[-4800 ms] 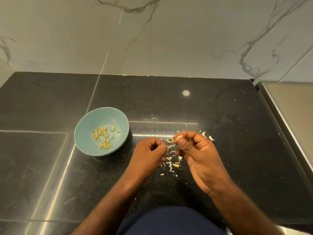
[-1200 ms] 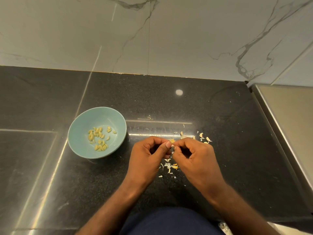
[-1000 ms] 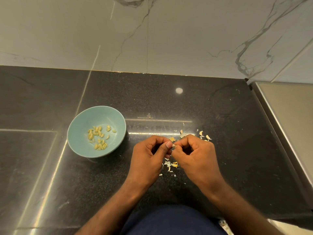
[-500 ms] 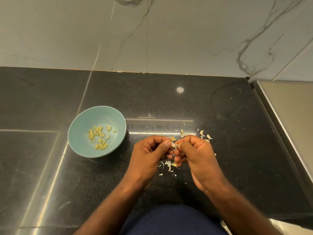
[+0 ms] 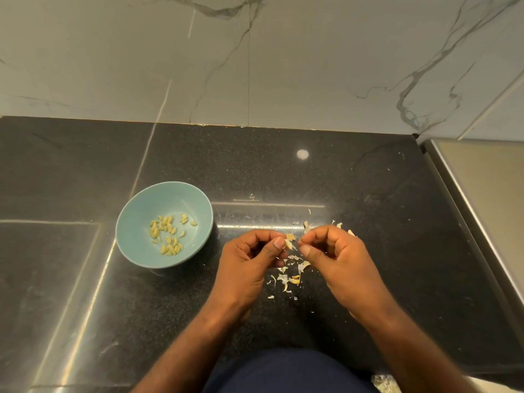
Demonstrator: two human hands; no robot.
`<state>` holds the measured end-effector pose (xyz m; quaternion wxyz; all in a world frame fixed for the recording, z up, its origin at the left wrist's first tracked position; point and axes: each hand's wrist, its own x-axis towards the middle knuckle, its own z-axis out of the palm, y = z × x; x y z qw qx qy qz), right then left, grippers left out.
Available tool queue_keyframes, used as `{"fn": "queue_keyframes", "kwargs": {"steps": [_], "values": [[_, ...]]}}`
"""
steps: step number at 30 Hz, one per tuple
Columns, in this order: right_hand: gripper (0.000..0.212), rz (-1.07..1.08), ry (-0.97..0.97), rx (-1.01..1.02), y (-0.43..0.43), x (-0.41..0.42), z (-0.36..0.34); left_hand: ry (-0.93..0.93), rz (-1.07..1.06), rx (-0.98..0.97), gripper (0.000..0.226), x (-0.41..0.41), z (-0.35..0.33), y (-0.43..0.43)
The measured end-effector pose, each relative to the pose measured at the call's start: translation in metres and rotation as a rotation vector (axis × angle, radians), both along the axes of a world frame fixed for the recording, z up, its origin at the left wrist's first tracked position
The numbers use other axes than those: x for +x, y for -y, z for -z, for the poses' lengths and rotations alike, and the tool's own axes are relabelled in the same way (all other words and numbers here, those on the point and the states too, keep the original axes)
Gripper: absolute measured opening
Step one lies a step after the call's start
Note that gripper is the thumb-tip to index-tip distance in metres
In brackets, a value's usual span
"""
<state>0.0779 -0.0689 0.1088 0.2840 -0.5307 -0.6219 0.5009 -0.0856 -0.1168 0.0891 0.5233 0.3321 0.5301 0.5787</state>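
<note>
At the centre of the tabletop [image 5: 312, 180], the fingers [image 5: 279, 243] of the left hand [image 5: 246, 268] are curled, thumb and forefinger pinching a small pale seed [image 5: 289, 243] with its husk partly split. The right hand [image 5: 337, 259], at 3 o'clock from the seed, has its fingers curled too, with thumb and forefinger tips brought close to the seed's free end. Whether they grip a sliver of husk or hold nothing I cannot tell.

The step in hand looks like shelling: the husk is being picked off this one seed. The next move would call for a fine nail-tip pull on the loose edge while the left pinch keeps the kernel from slipping. Then comes a short carry towards 9 o'clock to drop it in the bowl.

Just below the hands, at 6 o'clock, husk scraps [image 5: 289, 276] lie scattered, with a few more at 12 to 1 o'clock. The light blue bowl [image 5: 117, 231] stands near the left hand at 9 o'clock, with shelled kernels [image 5: 167, 234] in its bottom.

The tabletop is polished black speckled stone, glossy, with a lamp's reflection [image 5: 302, 154] at 12 o'clock. Beyond it rises a grey-veined marble wall [image 5: 312, 66]. A steel surface [image 5: 487, 188] adjoins the tabletop at 3 o'clock.
</note>
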Motion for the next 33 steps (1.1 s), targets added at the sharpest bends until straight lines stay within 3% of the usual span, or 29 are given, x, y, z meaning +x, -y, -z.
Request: {"fn": "queue_keyframes", "kwargs": {"steps": [2, 6, 11, 13, 16, 19, 21, 23, 25, 29, 33], "values": [[0.022, -0.060, -0.006, -0.035, 0.003, 0.000, 0.000, -0.094, -0.006, 0.016, 0.011, 0.000, 0.000, 0.000], [0.011, -0.100, 0.053, 0.065, 0.010, -0.009, 0.000, -0.182, 0.008, 0.016, 0.011, 0.002, 0.001, 0.000], [0.027, -0.232, 0.180, 0.200, 0.008, -0.009, 0.002, -0.268, 0.020, 0.027, 0.008, 0.003, 0.002, 0.001], [0.031, -0.209, 0.080, 0.043, 0.008, -0.010, 0.001, -0.274, 0.039, 0.053, 0.010, 0.001, 0.001, 0.001], [0.037, -0.088, -0.258, -0.284, 0.009, -0.014, -0.001, -0.183, 0.103, 0.096, 0.023, 0.004, -0.009, 0.001], [0.039, -0.027, -0.412, -0.419, 0.008, -0.015, -0.002, -0.152, 0.202, 0.146, 0.018, 0.007, -0.017, 0.003], [0.039, -0.047, -0.411, -0.427, 0.007, -0.013, -0.001, -0.250, 0.230, 0.163, 0.010, 0.006, -0.017, 0.002], [0.038, -0.080, -0.358, -0.424, 0.006, -0.011, 0.001, -0.468, 0.229, 0.190, 0.010, 0.002, -0.011, -0.001], [0.036, -0.106, -0.313, -0.410, 0.006, -0.010, 0.003, -0.703, 0.244, 0.219, 0.013, -0.002, -0.004, -0.004], [0.034, -0.128, -0.291, -0.332, 0.010, -0.010, 0.011, -1.005, 0.286, 0.238, 0.031, -0.006, -0.001, -0.006], [0.035, -0.160, -0.143, -0.073, 0.011, -0.013, 0.017, -1.011, 0.258, 0.212, 0.037, -0.005, -0.001, -0.006]]}}
